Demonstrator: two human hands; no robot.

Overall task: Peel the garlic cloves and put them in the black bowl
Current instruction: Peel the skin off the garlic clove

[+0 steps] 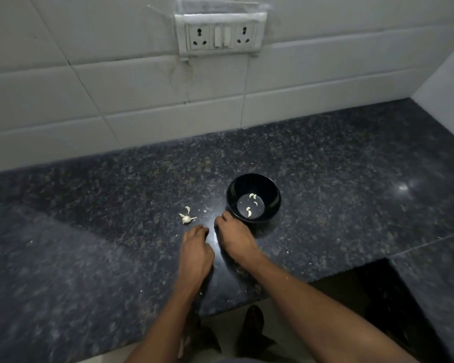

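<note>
A black bowl stands on the dark granite counter and holds several peeled garlic cloves. To its left lies a small heap of unpeeled garlic cloves with papery skin. My left hand rests on the counter just below that heap, fingers curled down. My right hand rests beside it, its fingertips close to the bowl's near left rim. Whether either hand holds a clove is hidden under the curled fingers.
Small flecks of garlic skin dot the counter near the hands. A tiled wall with a white socket panel rises behind. The counter has a cut-out at the front right, and feet show on the floor below.
</note>
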